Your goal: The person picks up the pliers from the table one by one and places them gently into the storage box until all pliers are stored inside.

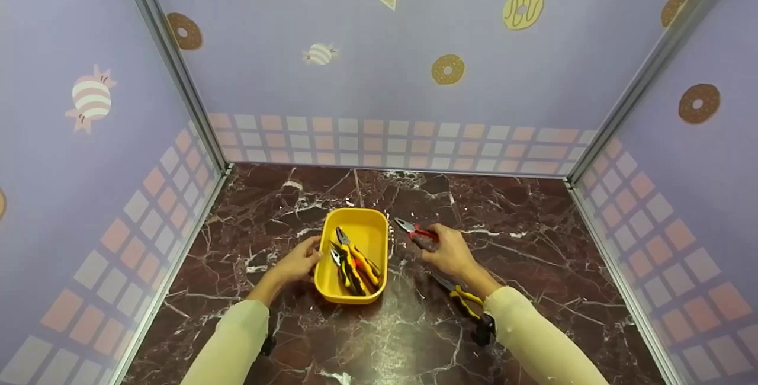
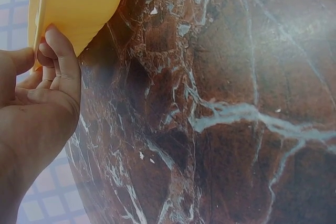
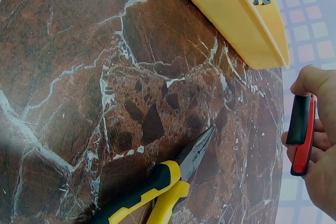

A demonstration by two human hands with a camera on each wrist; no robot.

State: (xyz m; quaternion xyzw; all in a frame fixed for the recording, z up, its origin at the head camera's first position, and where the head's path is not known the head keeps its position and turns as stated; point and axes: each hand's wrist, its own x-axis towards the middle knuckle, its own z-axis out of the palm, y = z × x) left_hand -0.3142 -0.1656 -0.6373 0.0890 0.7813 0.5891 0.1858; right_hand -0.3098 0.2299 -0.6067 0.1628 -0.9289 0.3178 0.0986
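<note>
My left hand (image 1: 300,259) pinches the left rim of a yellow plastic bin (image 1: 372,232), thumb and fingers on either side of the wall in the left wrist view. Several pliers (image 1: 354,263) with yellow and black handles lie in the bin, some red showing among them. To the right of the bin, my right hand (image 1: 453,252) grips red and black handled pliers (image 1: 407,226) by the handles, the jaws pointing toward the bin. Long-nose pliers (image 3: 170,181) with yellow and black handles lie on the marbled surface under my right wrist.
The dark red marbled tabletop (image 1: 379,349) has pale veins. Purple panels (image 1: 379,77) with printed sweets and checks enclose it at the back and both sides, joined by metal corner posts (image 1: 177,65).
</note>
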